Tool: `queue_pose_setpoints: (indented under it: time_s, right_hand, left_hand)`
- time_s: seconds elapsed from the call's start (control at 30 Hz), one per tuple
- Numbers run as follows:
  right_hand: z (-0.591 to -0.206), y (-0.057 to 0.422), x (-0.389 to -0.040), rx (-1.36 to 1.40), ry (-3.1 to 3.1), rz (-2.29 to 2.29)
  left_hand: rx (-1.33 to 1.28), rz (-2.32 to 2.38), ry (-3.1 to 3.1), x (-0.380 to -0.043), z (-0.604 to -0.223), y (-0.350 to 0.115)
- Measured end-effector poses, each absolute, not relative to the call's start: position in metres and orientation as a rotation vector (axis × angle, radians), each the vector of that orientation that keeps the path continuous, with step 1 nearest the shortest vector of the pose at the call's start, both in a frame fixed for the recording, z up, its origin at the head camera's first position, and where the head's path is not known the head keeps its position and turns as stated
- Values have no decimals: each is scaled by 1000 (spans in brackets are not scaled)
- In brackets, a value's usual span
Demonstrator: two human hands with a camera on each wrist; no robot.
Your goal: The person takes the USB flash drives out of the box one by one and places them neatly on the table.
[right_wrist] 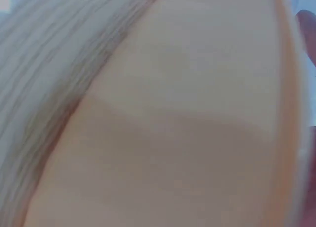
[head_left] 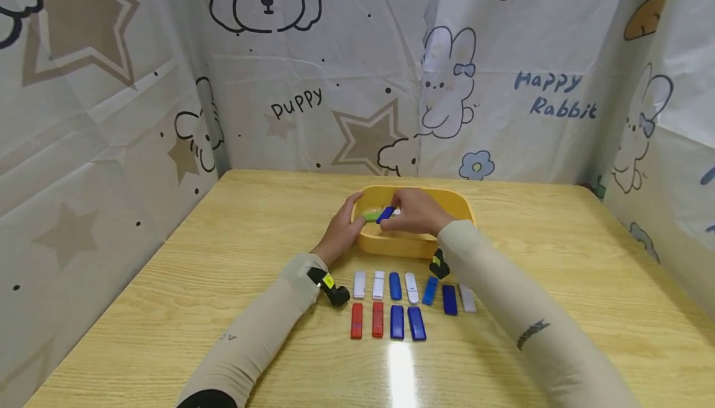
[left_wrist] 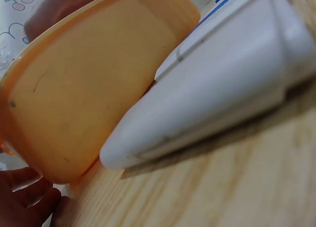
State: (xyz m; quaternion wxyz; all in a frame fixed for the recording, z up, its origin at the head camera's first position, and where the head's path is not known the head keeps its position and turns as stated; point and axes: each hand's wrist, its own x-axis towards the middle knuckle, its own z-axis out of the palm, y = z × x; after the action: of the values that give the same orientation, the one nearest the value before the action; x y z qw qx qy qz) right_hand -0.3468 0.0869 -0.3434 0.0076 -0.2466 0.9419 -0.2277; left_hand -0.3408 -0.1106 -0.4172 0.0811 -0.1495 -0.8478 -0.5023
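Note:
A yellow plastic bin [head_left: 391, 246] stands on the table. My left hand [head_left: 339, 231] holds its left end, thumb by the rim; in the left wrist view the fingers [left_wrist: 24, 195] touch the bin's outer wall low down. Over the bin's inside, my right hand [head_left: 416, 212] pinches a blue USB flash drive [head_left: 385, 214] between thumb and fingers. A green flash drive [head_left: 371, 217] shows in the bin beside it, and a bit of something white shows by the right fingers. The right wrist view is filled by the bin's blurred wall [right_wrist: 173, 79].
In front of the bin lie two rows of flash drives: white [head_left: 359, 285] and blue [head_left: 395, 285] ones behind, red [head_left: 356, 321] and blue [head_left: 397, 322] ones nearer. The right forearm passes beside the row's right end. Printed cloth [head_left: 357, 85] walls the table.

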Motion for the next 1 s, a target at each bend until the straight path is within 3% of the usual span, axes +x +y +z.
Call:
queue_pose_setpoints:
  time_s: [0.63,1.0]
  right_hand:
    - [-324,138,-271,-1138,2989,-819]
    - [-339,160,-234,-1225,2966,-663]
  left_hand:
    - [-451,-1534,-2533,-338,-413,-107]
    - [-440,-1564,-2535,-339,-416,-108]
